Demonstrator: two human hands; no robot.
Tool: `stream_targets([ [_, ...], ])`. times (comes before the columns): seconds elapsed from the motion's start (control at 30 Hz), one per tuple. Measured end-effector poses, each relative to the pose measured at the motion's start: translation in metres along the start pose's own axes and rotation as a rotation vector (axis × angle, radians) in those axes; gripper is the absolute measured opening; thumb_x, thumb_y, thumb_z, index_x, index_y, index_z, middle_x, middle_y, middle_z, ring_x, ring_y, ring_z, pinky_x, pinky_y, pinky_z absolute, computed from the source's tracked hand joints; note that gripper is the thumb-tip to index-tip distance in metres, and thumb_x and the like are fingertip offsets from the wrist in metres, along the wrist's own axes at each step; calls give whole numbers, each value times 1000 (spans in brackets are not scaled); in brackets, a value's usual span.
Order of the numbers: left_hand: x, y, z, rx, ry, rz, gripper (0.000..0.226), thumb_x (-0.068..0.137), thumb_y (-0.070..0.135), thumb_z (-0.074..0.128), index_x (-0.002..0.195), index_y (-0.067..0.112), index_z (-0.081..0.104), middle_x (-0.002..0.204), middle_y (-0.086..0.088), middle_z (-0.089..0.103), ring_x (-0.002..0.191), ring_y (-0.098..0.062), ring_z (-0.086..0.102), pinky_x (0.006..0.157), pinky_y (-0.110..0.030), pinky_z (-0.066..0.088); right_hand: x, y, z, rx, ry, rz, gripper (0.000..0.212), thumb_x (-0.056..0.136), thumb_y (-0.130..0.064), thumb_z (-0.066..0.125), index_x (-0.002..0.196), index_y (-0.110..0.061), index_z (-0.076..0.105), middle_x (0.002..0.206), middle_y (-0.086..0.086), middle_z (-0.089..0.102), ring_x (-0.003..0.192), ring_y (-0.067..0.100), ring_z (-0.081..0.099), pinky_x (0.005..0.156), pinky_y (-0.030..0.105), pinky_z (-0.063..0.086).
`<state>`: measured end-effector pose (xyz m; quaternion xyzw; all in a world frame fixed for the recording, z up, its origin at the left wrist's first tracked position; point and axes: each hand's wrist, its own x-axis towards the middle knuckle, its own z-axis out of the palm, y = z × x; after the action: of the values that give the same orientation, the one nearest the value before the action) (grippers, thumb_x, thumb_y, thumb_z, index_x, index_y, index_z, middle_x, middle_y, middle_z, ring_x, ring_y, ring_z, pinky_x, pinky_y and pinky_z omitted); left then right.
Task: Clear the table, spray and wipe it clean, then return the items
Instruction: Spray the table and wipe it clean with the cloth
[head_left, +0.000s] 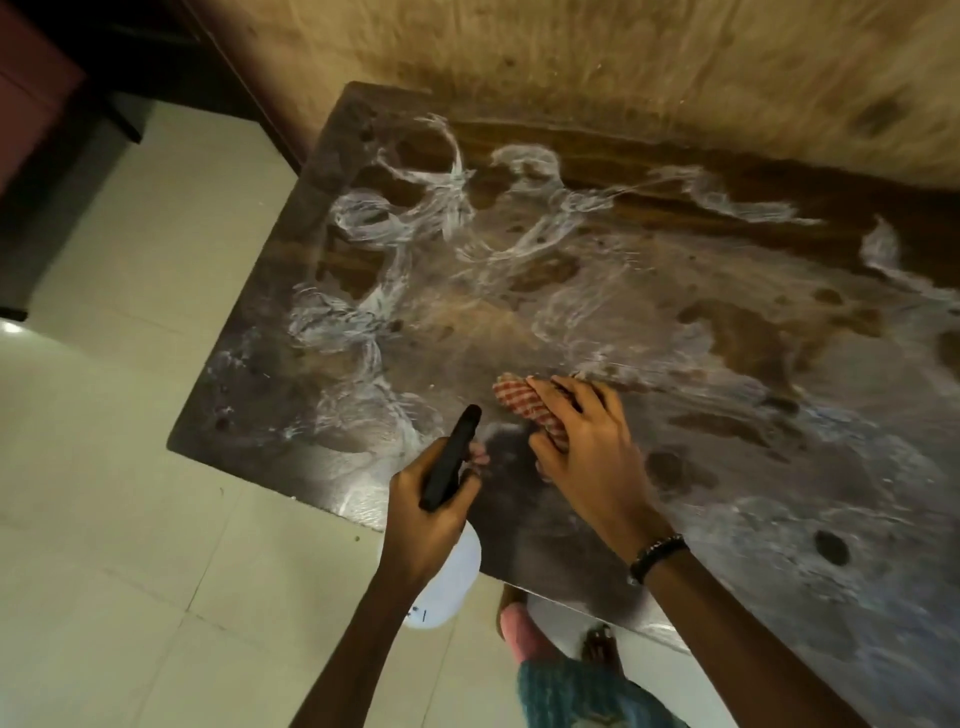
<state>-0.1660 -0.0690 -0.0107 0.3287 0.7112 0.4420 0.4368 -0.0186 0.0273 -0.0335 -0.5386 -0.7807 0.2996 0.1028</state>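
Left hand (423, 512) grips spray bottle (449, 540) by its black trigger head over the table's (727, 415) near edge, right hand (582, 441) presses checked cloth (524, 402) flat, fingers fairly straight, near that edge; risk: foam streaks toward the far-left corner dry unwiped, or runoff wets the tiled floor (130, 467).

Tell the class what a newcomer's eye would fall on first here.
White foamy streaks swirl across the dark wooden table, thickest at its far left. At the near edge, the right hand presses a red checked cloth down, while the left hand grips a spray bottle.
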Motion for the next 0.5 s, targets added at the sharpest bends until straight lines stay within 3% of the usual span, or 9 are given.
stream_targets([
  [0.03, 4, -1, -7, -40, -11, -5, 23, 88, -3, 57, 100, 13, 66, 78, -8, 69, 35, -8, 42, 43, -25, 37, 4, -6, 4, 5, -4, 5, 53, 85, -24, 64, 135, -18, 50, 135, 7, 52, 130, 31, 37, 101, 44, 44],
  [0.1, 9, -4, -23, -163, -23, -45, 26, 88, -1, 56, 102, 18, 67, 86, -9, 70, 32, -9, 37, 37, -23, 34, 11, -20, 16, -2, -7, 4, 53, 84, -24, 65, 135, -18, 50, 135, 7, 52, 130, 32, 37, 103, 46, 44],
  [0.17, 8, -7, -38, -228, -26, -54, 29, 87, 2, 57, 102, 25, 66, 86, -9, 69, 33, -10, 37, 36, -23, 34, 15, -36, 25, -2, -8, 5, 53, 84, -23, 66, 134, -16, 52, 135, 9, 53, 130, 34, 38, 105, 47, 42],
  [0.27, 2, -11, -59, -99, 2, -42, 13, 83, 18, 68, 91, 27, 65, 73, -24, 57, 37, -14, 35, 42, -29, 34, 17, -62, 33, -3, -2, -10, 52, 83, -20, 67, 133, -14, 53, 133, 11, 54, 128, 36, 41, 105, 48, 42],
  [0.37, -6, -28, -82, 78, 97, -43, 4, 77, 24, 62, 79, 21, 61, 51, 1, 45, 42, -18, 33, 48, -33, 34, 15, -87, 41, -13, -36, -24, 52, 85, -19, 65, 134, -15, 51, 136, 11, 52, 129, 36, 39, 107, 48, 39],
  [0.5, -11, -47, -123, 236, 234, 32, 20, 79, 26, 65, 66, 39, 56, 49, 15, 47, 44, -9, 32, 46, -11, 27, 12, -117, 60, -5, -51, -29, 52, 86, -22, 64, 136, -16, 50, 138, 9, 50, 132, 34, 36, 109, 47, 37],
])
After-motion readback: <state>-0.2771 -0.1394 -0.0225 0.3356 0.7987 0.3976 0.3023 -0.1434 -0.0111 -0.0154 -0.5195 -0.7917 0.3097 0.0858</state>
